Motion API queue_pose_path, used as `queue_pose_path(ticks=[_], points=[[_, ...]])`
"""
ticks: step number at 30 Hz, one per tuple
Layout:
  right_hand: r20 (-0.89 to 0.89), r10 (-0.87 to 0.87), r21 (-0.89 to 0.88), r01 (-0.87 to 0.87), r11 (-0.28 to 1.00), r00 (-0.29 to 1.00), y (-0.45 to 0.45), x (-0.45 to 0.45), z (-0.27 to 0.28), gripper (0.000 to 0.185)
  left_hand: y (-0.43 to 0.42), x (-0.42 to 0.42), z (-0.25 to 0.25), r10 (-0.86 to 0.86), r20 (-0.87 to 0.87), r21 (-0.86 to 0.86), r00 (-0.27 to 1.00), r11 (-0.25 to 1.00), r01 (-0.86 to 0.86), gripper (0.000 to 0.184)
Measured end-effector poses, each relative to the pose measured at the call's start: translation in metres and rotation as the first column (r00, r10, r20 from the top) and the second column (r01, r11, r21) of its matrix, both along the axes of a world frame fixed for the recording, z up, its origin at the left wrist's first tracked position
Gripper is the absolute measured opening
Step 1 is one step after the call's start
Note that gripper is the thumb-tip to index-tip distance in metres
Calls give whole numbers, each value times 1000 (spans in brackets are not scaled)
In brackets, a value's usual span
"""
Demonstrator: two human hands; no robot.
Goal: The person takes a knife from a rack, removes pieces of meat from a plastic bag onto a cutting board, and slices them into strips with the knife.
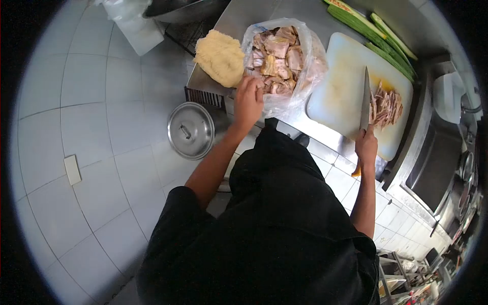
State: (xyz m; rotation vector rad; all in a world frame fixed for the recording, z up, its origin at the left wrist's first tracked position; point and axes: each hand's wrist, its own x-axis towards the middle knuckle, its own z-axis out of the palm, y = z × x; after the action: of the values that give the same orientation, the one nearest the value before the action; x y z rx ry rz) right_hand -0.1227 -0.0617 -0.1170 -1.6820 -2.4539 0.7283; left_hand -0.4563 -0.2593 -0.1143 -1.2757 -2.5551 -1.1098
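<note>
My right hand is wrapped round the handle of a kitchen knife, its blade pointing away from me along the left side of a pile of thin meat strips. Both lie on a white cutting board with yellowish stains. On the left, my left hand is closed at the near left edge of a clear plastic bag, its fingertips partly hidden. Chunks of meat fill the open bag. Just beyond that hand rests a folded tan cloth.
Long green cucumber-like vegetables, some cut lengthwise, lie behind the board. A metal sink is at the right. Below the counter's left end stands a lidded metal pot. A dark pan sits at the top left.
</note>
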Motion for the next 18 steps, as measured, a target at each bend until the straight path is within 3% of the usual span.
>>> queue_pose_path(ticks=[3,6,9,15,18], points=[[29,31,33,-32,999,999,-1,-2,-3,24,14,-20,10,-37,13,-203,999,978,39,28],[48,37,34,-38,999,998,0,-2,-6,24,34,-35,18,55,195,-538,979,841,60,39],[71,0,-1,0,1000,997,-1,-7,-2,25,46,-54,6,102,223,-624,970,779,61,46],[53,-21,-8,22,1000,998,-1,-6,-3,26,33,-58,-8,144,303,-343,942,939,-34,56],[40,-7,1,7,1000,999,0,-4,-5,26,27,-56,0,202,460,-248,865,964,-94,43]])
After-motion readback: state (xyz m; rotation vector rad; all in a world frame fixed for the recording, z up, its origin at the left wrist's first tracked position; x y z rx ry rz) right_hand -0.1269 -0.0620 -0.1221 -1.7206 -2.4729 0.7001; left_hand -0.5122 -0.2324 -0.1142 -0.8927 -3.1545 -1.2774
